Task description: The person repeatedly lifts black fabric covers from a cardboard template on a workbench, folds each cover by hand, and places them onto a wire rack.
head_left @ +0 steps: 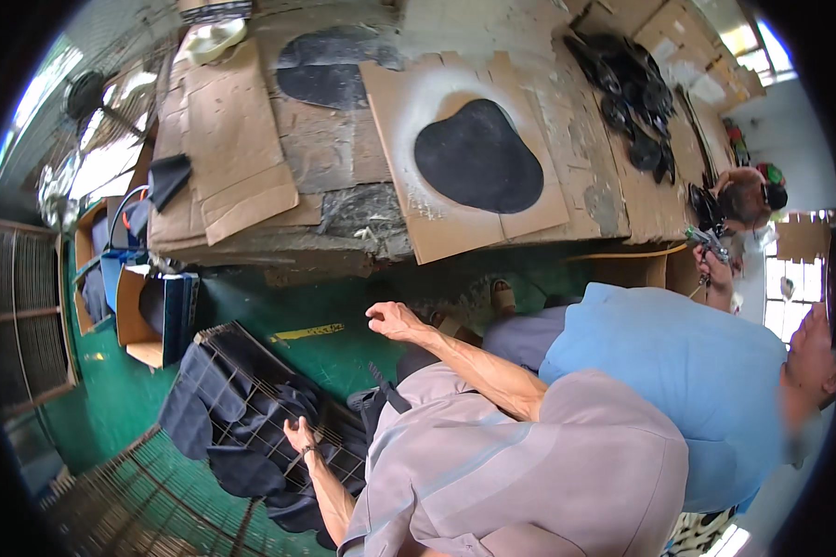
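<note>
My left hand [299,434] is over a wire rack [237,390] draped with dark fabric pieces [251,469], its fingers apart and nothing seen in them. My right hand [397,321] is held over the green floor, short of the table edge. Its fingers are curled in, and nothing shows in them. On the table, a black rounded pad [478,156] lies flat on a cardboard sheet [539,200] dusted with white around it. A second dark piece [330,70] lies farther back. Beside me, a person in a blue shirt [659,381] holds a spray gun [708,243].
The cardboard-covered table [585,153] runs across the far side. Black straps and parts [632,88] are heaped at its right. At left stand open boxes [158,316] and a fan [84,93]. A wire grid [149,492] stretches across the lower left. A yellow strip [306,332] marks the floor.
</note>
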Motion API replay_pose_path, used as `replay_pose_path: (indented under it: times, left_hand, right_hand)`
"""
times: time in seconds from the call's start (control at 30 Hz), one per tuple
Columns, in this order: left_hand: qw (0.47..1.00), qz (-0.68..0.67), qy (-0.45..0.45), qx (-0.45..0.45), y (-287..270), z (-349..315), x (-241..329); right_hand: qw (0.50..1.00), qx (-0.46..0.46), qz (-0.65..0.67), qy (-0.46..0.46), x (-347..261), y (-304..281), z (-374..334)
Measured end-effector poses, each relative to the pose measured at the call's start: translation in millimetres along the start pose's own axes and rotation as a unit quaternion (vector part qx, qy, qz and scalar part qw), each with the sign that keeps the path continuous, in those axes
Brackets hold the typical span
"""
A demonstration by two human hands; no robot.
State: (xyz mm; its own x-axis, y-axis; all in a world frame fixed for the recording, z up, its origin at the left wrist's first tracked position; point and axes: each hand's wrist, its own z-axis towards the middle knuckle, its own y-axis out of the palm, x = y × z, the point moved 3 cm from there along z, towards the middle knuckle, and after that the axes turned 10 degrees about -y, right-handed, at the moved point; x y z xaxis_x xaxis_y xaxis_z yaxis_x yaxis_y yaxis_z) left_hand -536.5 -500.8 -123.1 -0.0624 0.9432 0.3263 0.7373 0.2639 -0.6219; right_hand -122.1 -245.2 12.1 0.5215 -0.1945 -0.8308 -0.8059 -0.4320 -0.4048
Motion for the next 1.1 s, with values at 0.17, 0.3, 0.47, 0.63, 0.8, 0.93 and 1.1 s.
replay_pose_path:
  times: [0.17,0.3,0.47,0.63,0.8,0.93,1.1]
  left_hand:
    - [0.986,-0.005,0.14,-0.087,48.4,-7.3,100.7]
    - [0.966,-0.031,0.149,-0.211,101.4,-67.9,186.7]
    - [0.935,0.021,0.205,-0.287,157.5,-147.1,255.4]
    - [0.901,0.052,0.248,-0.351,203.1,-210.5,298.5]
    - [0.877,0.062,0.281,-0.384,244.8,-249.7,345.1]
    - [0.861,0.083,0.298,-0.403,285.4,-290.0,391.1]
    - [0.833,-0.054,0.148,-0.531,364.5,-334.0,436.1]
  right_hand:
    - [0.997,0.068,0.031,-0.009,18.6,-41.2,5.2]
    - [0.988,0.152,-0.02,-0.022,25.0,-89.2,16.5]
    - [0.914,0.362,-0.178,-0.033,40.5,-197.6,46.5]
    - [0.841,0.429,-0.331,0.003,59.6,-286.9,89.2]
    - [0.866,0.318,-0.385,0.028,71.2,-297.5,112.7]
    - [0.854,0.322,-0.407,0.016,76.3,-309.3,113.2]
    - [0.828,0.309,-0.467,-0.007,62.5,-335.1,107.1]
